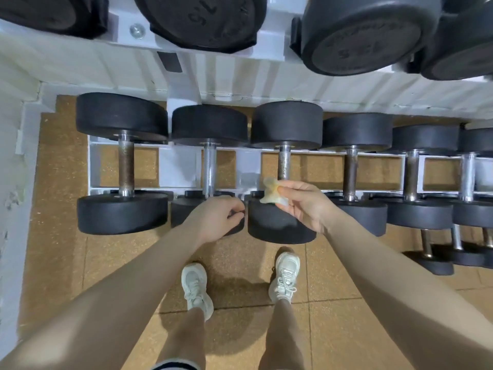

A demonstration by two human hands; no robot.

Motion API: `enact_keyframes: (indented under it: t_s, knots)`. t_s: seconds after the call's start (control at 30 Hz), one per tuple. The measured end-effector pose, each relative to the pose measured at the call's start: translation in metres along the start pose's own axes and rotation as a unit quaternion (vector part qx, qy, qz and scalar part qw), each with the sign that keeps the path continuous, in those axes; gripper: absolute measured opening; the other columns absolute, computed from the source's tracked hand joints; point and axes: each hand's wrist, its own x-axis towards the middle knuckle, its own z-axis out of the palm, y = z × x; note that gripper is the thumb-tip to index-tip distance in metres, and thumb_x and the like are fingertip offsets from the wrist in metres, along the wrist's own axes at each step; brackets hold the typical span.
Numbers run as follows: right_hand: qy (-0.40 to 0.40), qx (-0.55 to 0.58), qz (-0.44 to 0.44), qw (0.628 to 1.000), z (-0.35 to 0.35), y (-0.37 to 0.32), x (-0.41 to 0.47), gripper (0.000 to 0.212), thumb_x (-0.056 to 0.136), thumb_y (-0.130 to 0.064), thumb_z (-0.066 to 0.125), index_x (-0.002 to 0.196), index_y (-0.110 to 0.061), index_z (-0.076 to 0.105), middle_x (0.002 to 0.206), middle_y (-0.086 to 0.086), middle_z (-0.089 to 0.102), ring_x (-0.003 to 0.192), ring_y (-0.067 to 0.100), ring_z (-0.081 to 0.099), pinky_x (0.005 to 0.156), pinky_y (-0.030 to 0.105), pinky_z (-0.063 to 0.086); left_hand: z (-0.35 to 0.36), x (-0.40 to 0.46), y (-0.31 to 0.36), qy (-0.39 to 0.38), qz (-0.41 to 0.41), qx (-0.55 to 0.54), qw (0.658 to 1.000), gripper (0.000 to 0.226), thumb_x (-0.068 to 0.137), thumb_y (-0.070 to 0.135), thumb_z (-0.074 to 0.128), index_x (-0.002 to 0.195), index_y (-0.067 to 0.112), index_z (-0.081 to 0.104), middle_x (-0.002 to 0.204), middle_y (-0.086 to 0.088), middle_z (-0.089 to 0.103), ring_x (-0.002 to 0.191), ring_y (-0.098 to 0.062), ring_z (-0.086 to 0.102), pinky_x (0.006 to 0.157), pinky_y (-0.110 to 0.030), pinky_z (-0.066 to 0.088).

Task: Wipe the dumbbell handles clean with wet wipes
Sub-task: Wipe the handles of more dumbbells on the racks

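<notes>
Right hand (301, 202) pinching stained wet wipe (272, 192), left hand (216, 218) curled, labels unreadable

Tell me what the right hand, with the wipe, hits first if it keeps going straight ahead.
Probably the rusty handle of the third dumbbell from the left; the right hand pinches the wet wipe just short of it, though depth is unclear.

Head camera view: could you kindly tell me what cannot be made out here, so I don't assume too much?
- Crumpled yellowish wet wipe: its inner folds are bunched inside the right hand.
- Left hand: its curled fingers hide whether it holds anything.
- Embossed weight markings on the black upper-rack dumbbell ends: blurred, partly cut by the top edge.
- Small black floor dumbbells: cut off by the right edge.
</notes>
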Motion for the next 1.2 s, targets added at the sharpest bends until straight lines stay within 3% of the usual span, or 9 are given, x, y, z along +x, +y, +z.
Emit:
enact_keyframes:
  t_s: [0.13,0.37,0.5,0.57,0.77,0.9,1.07,1.13,1.2]
  knots:
    - [0.047,-0.060,-0.014,0.997,-0.043,-0.003,0.017,0.002,0.086,-0.012,0.062,0.088,-0.012,0.062,0.095,0.004,0.066,0.090,0.012,0.061,0.089,0.022,0.048,0.030,0.032,0.025,0.012,-0.019,-0.019,1.000,0.032,0.096,0.027,0.047,0.124,0.015,0.054,0.121,-0.002,0.059,0.106,-0.016,0.056,0.089,-0.026,0.043]
    - [0.072,-0.086,-0.022,0.993,-0.100,-0.019,0.064,0.020,0.083,-0.015,0.068,0.075,-0.017,0.051,0.096,-0.002,0.056,0.083,0.010,0.052,0.084,0.029,0.054,0.070,0.089,0.052,0.076,-0.109,-0.091,0.987,0.044,0.091,0.039,0.053,0.128,0.015,0.054,0.127,-0.003,0.057,0.113,-0.019,0.054,0.097,-0.032,0.042]
    - [0.103,-0.164,-0.069,0.979,-0.106,-0.019,0.095,0.013,0.087,-0.017,0.065,0.079,-0.014,0.055,0.081,-0.005,0.056,0.074,0.011,0.055,0.071,0.019,0.055,0.079,0.107,0.037,0.037,-0.116,-0.088,0.989,0.040,0.085,0.049,0.054,0.109,0.020,0.068,0.111,0.001,0.066,0.101,-0.016,0.059,0.091,-0.033,0.045]
    - [0.140,-0.194,-0.074,0.968,-0.106,-0.015,0.117,0.008,0.087,-0.012,0.064,0.082,-0.017,0.059,0.090,-0.002,0.061,0.084,0.015,0.060,0.081,0.025,0.055,0.078,0.111,0.031,0.011,-0.109,-0.107,0.988,0.034,0.084,0.048,0.055,0.098,0.022,0.072,0.099,0.003,0.067,0.093,-0.011,0.060,0.088,-0.031,0.047]
    - [0.200,-0.195,-0.082,0.957,-0.090,-0.013,0.170,0.020,0.089,-0.007,0.056,0.079,-0.024,0.061,0.086,0.000,0.064,0.069,0.014,0.055,0.079,0.028,0.051,0.061,0.125,0.014,-0.094,-0.096,-0.118,0.984,0.031,0.076,0.042,0.069,0.105,0.033,0.068,0.098,0.020,0.062,0.091,0.001,0.054,0.084,-0.022,0.041]
    - [0.186,-0.123,-0.089,0.971,-0.076,-0.018,0.174,0.017,0.091,-0.002,0.052,0.094,-0.011,0.067,0.085,0.002,0.065,0.066,0.011,0.056,0.081,0.028,0.055,0.064,0.132,0.005,-0.107,-0.071,-0.052,0.990,0.042,0.075,0.043,0.070,0.115,0.030,0.065,0.115,0.012,0.063,0.101,-0.007,0.054,0.088,-0.025,0.043]
    - [0.135,-0.308,-0.038,0.941,-0.086,0.010,0.150,0.032,0.076,0.019,0.045,0.061,-0.006,0.061,0.063,0.009,0.062,0.053,0.017,0.051,0.060,0.029,0.050,0.068,0.129,0.004,-0.085,-0.045,-0.014,0.995,0.043,0.078,0.040,0.068,0.118,0.025,0.064,0.122,0.008,0.062,0.103,-0.008,0.054,0.082,-0.018,0.037]
    - [0.097,-0.383,0.006,0.919,-0.093,0.022,0.146,0.019,0.078,0.011,0.048,0.077,0.003,0.065,0.074,0.015,0.063,0.067,0.023,0.055,0.070,0.035,0.052,0.069,0.127,0.006,-0.077,-0.039,-0.003,0.996,0.043,0.080,0.039,0.066,0.120,0.024,0.063,0.125,0.007,0.060,0.110,-0.009,0.054,0.083,-0.015,0.034]
    - [0.104,-0.367,0.045,0.923,-0.093,0.020,0.147,0.016,0.084,0.005,0.051,0.079,-0.006,0.062,0.075,0.007,0.058,0.074,0.021,0.055,0.082,0.035,0.051,0.071,0.125,0.005,-0.068,-0.031,0.006,0.997,0.043,0.081,0.039,0.065,0.120,0.023,0.062,0.126,0.006,0.060,0.114,-0.011,0.053,0.087,-0.016,0.035]
